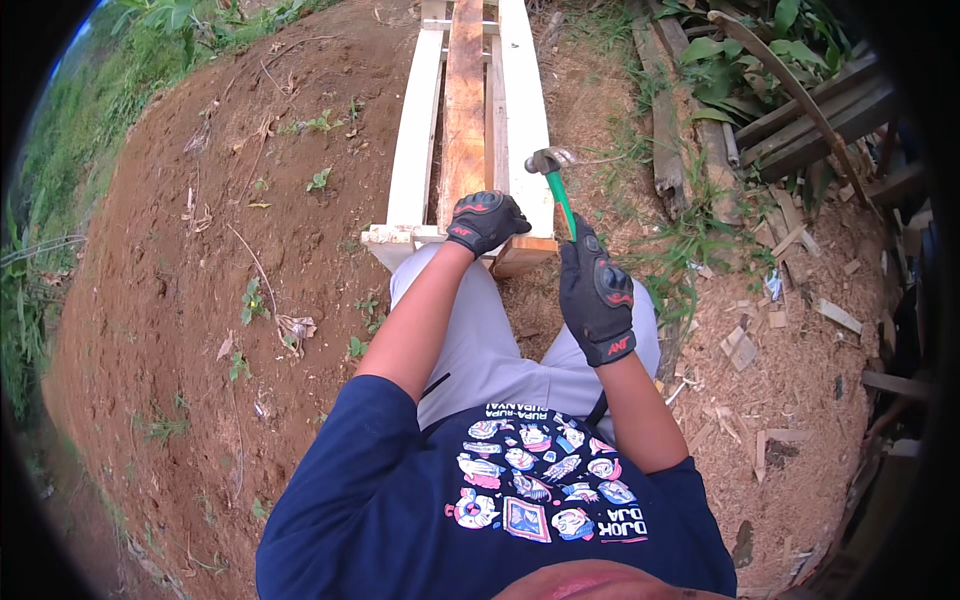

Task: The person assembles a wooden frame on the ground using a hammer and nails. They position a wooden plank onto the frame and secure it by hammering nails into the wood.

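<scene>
Jutting up at right, a hammer [557, 190] is gripped in the right hand [598, 285], seemingly freeing its head; the frame [525, 130] is perhaps steadied at its near end by the left hand [487, 220], grasp unclear.

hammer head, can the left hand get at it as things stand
Probably yes: the left hand is at the near end of the wooden frame, with nothing visible between it and the hammer head; the right hand holds only the handle.
</scene>
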`<state>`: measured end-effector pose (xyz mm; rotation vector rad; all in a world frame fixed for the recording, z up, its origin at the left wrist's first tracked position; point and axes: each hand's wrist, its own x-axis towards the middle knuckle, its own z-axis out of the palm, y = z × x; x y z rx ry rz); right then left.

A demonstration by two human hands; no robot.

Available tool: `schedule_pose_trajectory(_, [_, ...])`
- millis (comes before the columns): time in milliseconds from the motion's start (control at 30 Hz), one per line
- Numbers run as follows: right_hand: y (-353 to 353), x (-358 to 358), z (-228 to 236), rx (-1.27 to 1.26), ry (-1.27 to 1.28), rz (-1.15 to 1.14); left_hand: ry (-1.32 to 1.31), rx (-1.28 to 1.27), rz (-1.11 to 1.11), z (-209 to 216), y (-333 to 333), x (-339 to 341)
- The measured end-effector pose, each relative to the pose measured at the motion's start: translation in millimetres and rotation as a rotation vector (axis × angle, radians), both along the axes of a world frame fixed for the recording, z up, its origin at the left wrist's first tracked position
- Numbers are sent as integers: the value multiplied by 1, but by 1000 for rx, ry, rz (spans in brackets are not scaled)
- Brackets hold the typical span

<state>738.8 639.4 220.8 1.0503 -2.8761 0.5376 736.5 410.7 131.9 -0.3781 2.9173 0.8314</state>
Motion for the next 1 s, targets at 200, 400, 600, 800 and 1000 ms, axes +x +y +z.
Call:
schedule_pose_trajectory(200, [0,-3,4,53,-29,-28,45,-45,18,-14,1,-1])
schedule_pose_trajectory(400, [3,-19,-6,80,-116,58,-10,2,36,21,-2,9])
schedule_pose_trajectory(600, [-3,-16,45,-228,30,19,-112,-27,157,28,-58,20])
schedule_pose_trajectory(800, [0,-15,-18,102,-63,38,-138,-256,-2,22,-42,-14])
schedule_pose_trajectory(1000, [-2,5,31,-137,-72,-7,-210,-228,-12,15,-51,-32])
